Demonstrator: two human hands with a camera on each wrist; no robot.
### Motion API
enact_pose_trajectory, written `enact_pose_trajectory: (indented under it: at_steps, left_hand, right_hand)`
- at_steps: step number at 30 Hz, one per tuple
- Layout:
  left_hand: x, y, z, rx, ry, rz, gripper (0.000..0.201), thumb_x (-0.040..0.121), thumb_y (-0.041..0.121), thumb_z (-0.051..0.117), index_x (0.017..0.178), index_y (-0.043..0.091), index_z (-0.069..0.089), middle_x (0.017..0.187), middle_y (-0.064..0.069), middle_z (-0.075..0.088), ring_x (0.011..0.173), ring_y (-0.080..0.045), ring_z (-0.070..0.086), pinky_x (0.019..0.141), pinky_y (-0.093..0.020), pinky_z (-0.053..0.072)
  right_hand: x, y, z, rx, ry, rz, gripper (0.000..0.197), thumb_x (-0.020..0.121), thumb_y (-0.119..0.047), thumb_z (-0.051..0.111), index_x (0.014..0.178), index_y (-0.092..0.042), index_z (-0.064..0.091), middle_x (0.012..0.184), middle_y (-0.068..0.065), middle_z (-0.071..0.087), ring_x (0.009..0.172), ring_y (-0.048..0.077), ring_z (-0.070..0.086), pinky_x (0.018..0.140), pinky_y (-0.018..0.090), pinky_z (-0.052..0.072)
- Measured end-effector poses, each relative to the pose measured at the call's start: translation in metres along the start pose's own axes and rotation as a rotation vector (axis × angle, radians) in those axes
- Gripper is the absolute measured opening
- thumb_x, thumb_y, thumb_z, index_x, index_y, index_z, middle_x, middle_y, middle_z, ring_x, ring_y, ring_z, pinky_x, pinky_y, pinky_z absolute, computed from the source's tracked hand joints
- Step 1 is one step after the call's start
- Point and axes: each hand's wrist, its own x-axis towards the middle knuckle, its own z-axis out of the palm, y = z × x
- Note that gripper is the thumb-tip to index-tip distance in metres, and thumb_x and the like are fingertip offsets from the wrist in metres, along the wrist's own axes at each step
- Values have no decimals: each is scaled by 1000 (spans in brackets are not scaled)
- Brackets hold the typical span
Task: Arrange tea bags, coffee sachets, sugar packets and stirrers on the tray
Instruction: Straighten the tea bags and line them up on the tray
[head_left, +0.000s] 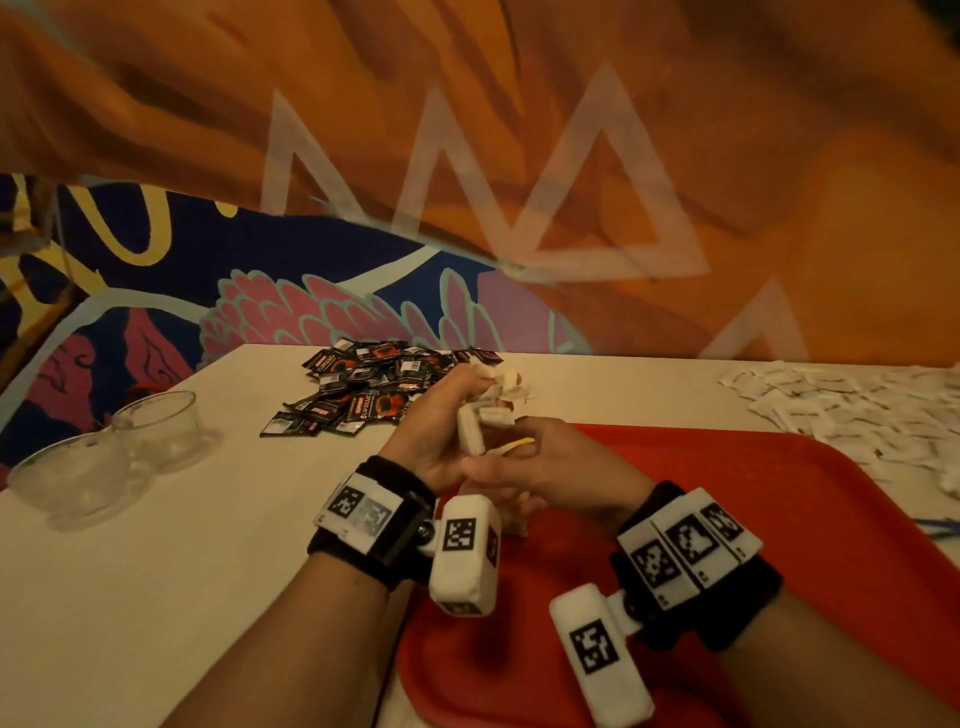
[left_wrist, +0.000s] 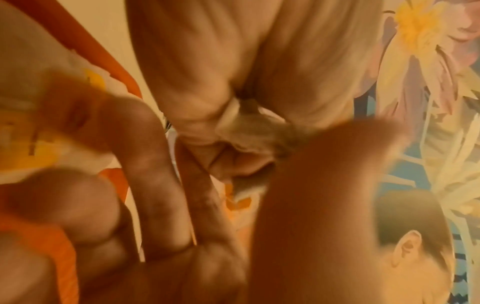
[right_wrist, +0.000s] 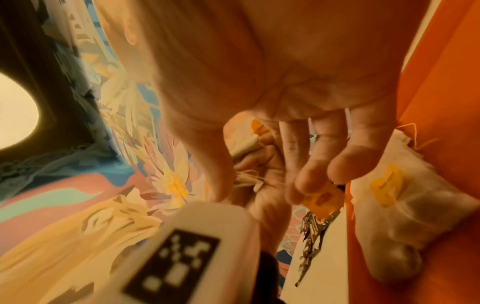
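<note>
Both hands meet above the far left corner of the red tray (head_left: 779, 499), which lies on the white desk (head_left: 156, 571). The left hand (head_left: 441, 431) has its fingers curled round a bunch of white tea bags (head_left: 488, 405); one bag hangs with its long axis running from 12 to 6 o'clock, and the rest bunch at the top of the fist, too crumpled to count. The right hand (head_left: 561, 467) sits just at 3 o'clock of the left, touching it; its fingers (right_wrist: 345, 164) pinch a small yellow tag (right_wrist: 322, 197) in the right wrist view. From the head view that tag shows only as a yellow sliver. Another tea bag (right_wrist: 389, 216) with a yellow tag lies on the tray, long axis roughly 11 to 5 o'clock in the right wrist view. The left wrist view is blurred, and little but fingers and pale paper can be made out.

At 12 o'clock of the hands lies a heap of dark coffee sachets (head_left: 374, 384). White sugar packets (head_left: 841, 410) spread at 2 o'clock, cut off by the frame edge. Two clear glass bowls (head_left: 114, 452) stand at 9 o'clock.
</note>
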Motion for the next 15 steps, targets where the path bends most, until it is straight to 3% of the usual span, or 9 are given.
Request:
enact_pose_trajectory:
  at_steps: [3,6,8,11,13,15]
  left_hand:
    - [1,1,-2,-81,55,-54,31,94,12,38,70,5,56,48,-3,49,32,-9,45,33,-17,41]
    - [6,1,-11,-140,105,-27,15,89,10,40,79,6,49,45,1,40,30,-5,32,32,-12,31]
    - [9,-1,-17,-126,163,-11,17,92,11,38,80,6,50,47,1,40,29,-6,32,31,-13,30]
    - [6,0,-20,-140,201,45,17,92,7,36,84,9,51,53,-2,45,32,-9,37,32,-16,34]
    - [5,3,-23,-168,234,118,24,94,2,35,101,14,56,58,-4,49,34,-10,40,33,-16,36]
    - [2,4,-25,-196,209,124,27,97,7,35,106,18,58,58,-2,51,35,-8,37,36,-18,39]
  right_hand:
    - [8,6,9,-240,-9,25,33,84,-40,75,91,-8,72,76,10,72,58,14,59,58,29,46]
    - [16,8,18,-377,-22,77,34,87,-43,71,70,-15,66,52,-6,58,45,7,50,52,24,41]
    - [19,7,23,-376,-7,86,29,87,-40,72,70,-18,62,49,-8,55,40,4,48,48,24,40]
    - [18,2,26,-367,59,94,27,83,-37,76,79,-19,57,63,-2,60,42,7,51,45,23,41]
    - [15,-2,26,-450,118,71,33,79,-40,78,93,-20,55,85,-3,64,65,10,60,56,26,46]
    - [13,-8,26,-443,114,80,42,80,-38,78,105,-19,50,102,0,66,85,18,63,70,33,53]
